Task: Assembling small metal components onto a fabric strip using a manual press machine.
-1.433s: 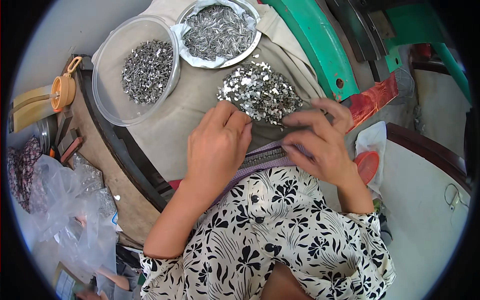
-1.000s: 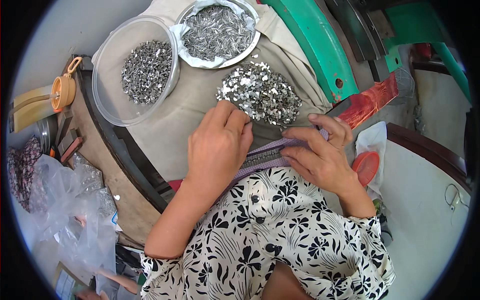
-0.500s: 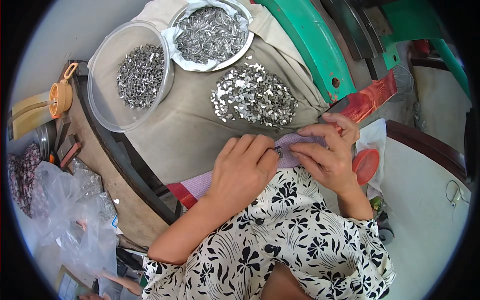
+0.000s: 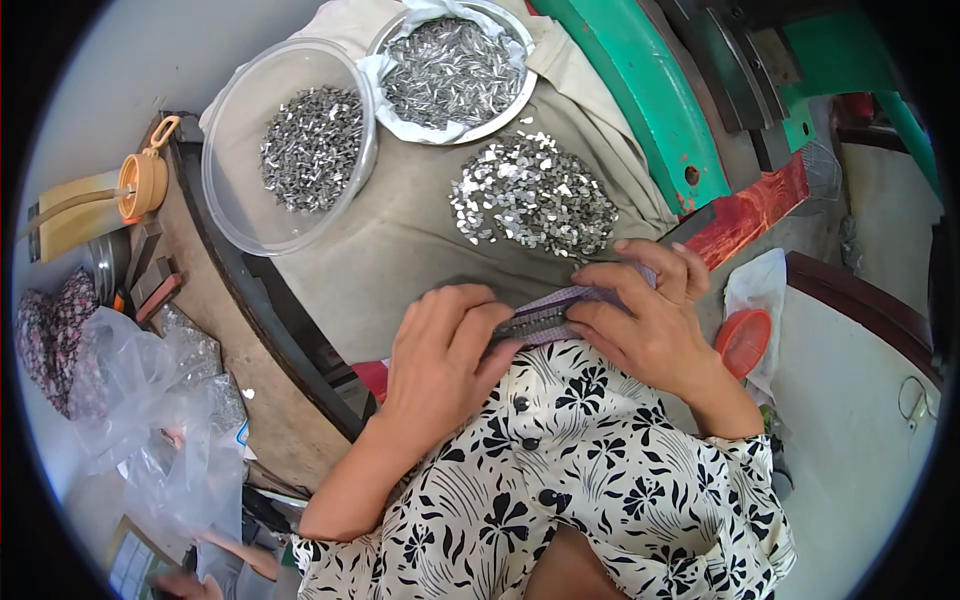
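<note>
So the landmark here is the loose heap of small shiny metal pieces (image 4: 532, 195) sitting on the beige cloth (image 4: 400, 250) that covers the worktop. Just on the near side of that heap, both hands are on a narrow strip (image 4: 545, 318), purplish with a row of little metal bits along it, held flat and close to the body, probably so it stays steady while the pieces are lined up on it. The left hand (image 4: 440, 355) lies over the strip's left end with its fingers (image 4: 478, 330) curled down onto it, pinching it in place. The right hand (image 4: 650, 320) wraps the other end, its fingers (image 4: 640, 262) bent over the top edge, so the strip runs between the two grips with only the middle showing. Beyond the heap, on its far left, is a clear plastic bowl (image 4: 240, 130) with more metal bits, and right behind the heap a metal dish (image 4: 520, 100) full of slimmer ones, all within easy reach, I'd guess. A green machine frame (image 4: 650, 100) stands off to the heap's right.
</note>
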The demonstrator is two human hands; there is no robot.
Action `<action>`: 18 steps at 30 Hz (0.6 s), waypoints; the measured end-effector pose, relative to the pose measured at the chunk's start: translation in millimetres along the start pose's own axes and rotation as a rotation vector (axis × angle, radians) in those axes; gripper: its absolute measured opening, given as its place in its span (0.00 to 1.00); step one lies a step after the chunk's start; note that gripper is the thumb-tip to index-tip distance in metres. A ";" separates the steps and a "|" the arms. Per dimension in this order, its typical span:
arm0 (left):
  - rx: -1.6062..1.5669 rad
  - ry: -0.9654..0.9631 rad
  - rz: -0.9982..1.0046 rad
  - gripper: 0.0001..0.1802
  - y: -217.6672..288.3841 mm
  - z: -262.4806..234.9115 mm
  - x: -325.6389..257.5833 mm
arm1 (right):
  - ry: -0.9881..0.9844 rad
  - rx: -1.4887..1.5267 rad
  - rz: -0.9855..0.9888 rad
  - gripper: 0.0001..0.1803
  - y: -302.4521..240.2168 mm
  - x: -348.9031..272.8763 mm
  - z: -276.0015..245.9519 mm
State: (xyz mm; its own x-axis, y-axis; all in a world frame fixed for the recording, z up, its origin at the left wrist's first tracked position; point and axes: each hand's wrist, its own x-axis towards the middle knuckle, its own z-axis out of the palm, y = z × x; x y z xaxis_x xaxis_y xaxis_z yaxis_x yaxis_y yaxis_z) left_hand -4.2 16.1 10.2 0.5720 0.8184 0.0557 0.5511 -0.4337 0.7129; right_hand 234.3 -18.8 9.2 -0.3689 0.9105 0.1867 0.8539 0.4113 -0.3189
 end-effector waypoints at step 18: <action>0.073 0.100 0.012 0.13 -5.6 0.8 -15.8 | 0.066 -0.156 -0.166 0.06 -15.2 9.6 4.9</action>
State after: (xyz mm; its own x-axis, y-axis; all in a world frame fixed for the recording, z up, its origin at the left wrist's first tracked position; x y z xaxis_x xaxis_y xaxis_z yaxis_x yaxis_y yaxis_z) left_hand -15.9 5.3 4.8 0.5168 0.8452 0.1361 0.5899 -0.4668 0.6589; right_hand 216.0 -16.1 11.3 -0.4885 0.8240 0.2870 0.8318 0.5392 -0.1321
